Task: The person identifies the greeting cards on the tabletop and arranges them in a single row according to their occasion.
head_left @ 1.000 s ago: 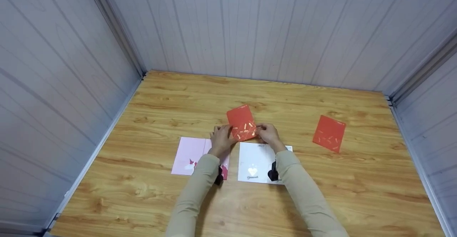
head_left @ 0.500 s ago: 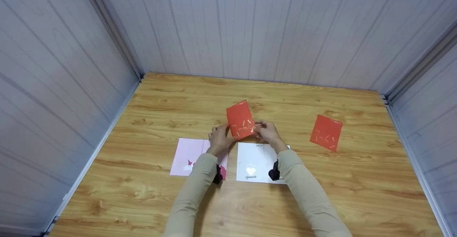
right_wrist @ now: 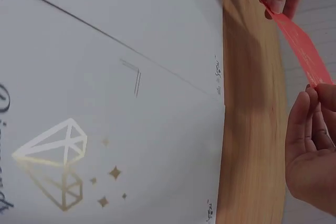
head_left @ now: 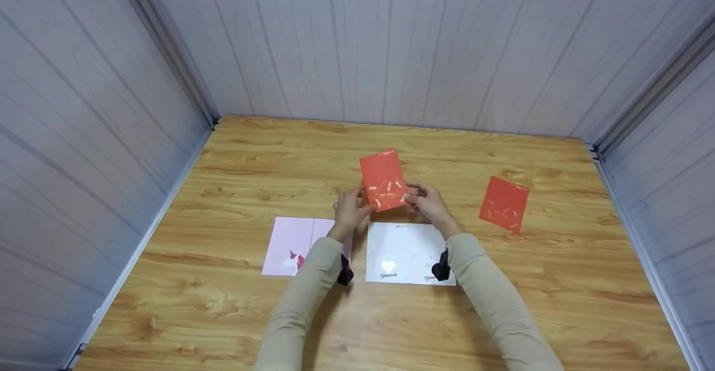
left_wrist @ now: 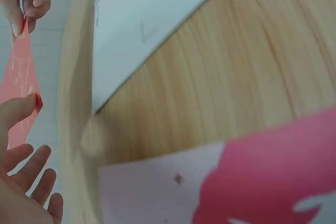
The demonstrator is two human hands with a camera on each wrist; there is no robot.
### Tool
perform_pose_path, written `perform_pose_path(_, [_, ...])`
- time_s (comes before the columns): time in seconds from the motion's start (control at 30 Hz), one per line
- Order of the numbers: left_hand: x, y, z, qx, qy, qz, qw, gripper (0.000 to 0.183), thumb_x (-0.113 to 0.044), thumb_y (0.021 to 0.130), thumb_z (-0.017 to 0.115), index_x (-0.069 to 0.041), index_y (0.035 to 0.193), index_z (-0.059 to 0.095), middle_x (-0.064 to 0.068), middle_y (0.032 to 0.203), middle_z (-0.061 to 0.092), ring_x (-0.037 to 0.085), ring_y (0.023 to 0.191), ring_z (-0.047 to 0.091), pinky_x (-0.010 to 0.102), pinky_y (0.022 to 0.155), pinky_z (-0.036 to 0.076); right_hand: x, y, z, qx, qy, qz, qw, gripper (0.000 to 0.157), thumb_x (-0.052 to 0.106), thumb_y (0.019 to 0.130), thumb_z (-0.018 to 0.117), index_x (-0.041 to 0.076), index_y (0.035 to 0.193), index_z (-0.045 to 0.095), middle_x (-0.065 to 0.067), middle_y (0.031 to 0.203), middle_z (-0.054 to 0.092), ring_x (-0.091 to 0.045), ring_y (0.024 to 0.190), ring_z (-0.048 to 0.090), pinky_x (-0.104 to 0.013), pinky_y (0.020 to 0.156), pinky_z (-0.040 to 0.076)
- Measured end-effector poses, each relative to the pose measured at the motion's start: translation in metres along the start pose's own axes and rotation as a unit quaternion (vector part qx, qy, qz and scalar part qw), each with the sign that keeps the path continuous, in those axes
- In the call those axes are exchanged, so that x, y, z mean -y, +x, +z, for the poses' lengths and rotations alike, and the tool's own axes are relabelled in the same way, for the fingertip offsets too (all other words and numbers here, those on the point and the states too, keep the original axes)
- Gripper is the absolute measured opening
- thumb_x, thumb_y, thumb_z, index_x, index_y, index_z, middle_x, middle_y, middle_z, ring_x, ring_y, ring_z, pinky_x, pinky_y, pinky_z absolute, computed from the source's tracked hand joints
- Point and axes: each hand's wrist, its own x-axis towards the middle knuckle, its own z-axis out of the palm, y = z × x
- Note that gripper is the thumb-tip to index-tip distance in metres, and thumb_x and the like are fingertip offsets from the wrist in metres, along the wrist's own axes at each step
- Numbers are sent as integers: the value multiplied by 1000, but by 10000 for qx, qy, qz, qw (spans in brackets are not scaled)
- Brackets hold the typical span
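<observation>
A thin red card with gold leaf-like marks is held up above the table by both hands. My left hand pinches its lower left corner, the thumb lying on the front in the left wrist view. At the lower right edge my right hand pinches the card between thumb and fingers. Seen from the right wrist, the card is nearly edge-on between the two hands. Below the hands lie two white cards side by side, printed with diamond shapes and lettering. Pink cards lie partly hidden under my left forearm.
A second red card lies flat on the right part of the wooden table. Pale panelled walls close in the table at the back and both sides. Black wrist cameras hang beneath the sleeves.
Both hands have raised the red card and carried it slightly away from me, turning it a little more upright. More of the right white card shows now. The view has shifted slightly.
</observation>
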Motion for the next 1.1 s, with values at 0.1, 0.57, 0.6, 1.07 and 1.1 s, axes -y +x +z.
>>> perform_pose_path(0.1, [-6,1,2,-48,-354,260,9990,55,-18,76,68,-3,125,47,3,84,57,17,82,50,40,80,29,0,-3,-7,74,-22,-111,9999,40,2,85,54,3,125,47,-8,82,55,-35,80,52,-48,76,41])
perform_pose_path(0.57, [-31,-4,13,229,-1034,535,9929,50,-3,78,62,-2,125,47,0,73,56,10,63,48,26,61,39,-10,-25,-39,181,-38,-467,9987,50,-1,86,53,8,133,38,-13,83,52,-45,86,50,-53,77,39])
perform_pose_path(0.6, [-32,-5,14,279,-1084,526,9923,50,-2,78,62,-3,126,46,0,73,57,10,62,48,25,60,39,-11,-26,-40,196,-67,-532,9984,51,-1,85,53,9,133,37,-14,83,52,-46,85,50,-53,77,39])
perform_pose_path(1.07, [-38,-24,27,945,-1474,762,9816,54,0,80,60,-3,130,41,3,74,55,12,64,49,21,52,38,-23,-53,-61,585,-288,-1027,9926,68,-7,82,55,6,139,21,-21,83,54,-43,74,53,-47,65,46])
perform_pose_path(1.1, [-39,-25,28,961,-1519,787,9806,54,0,80,61,-3,130,41,3,74,55,11,65,49,21,53,39,-23,-56,-63,632,-267,-1034,9923,69,-7,82,55,5,140,19,-22,83,54,-42,73,53,-49,66,44])
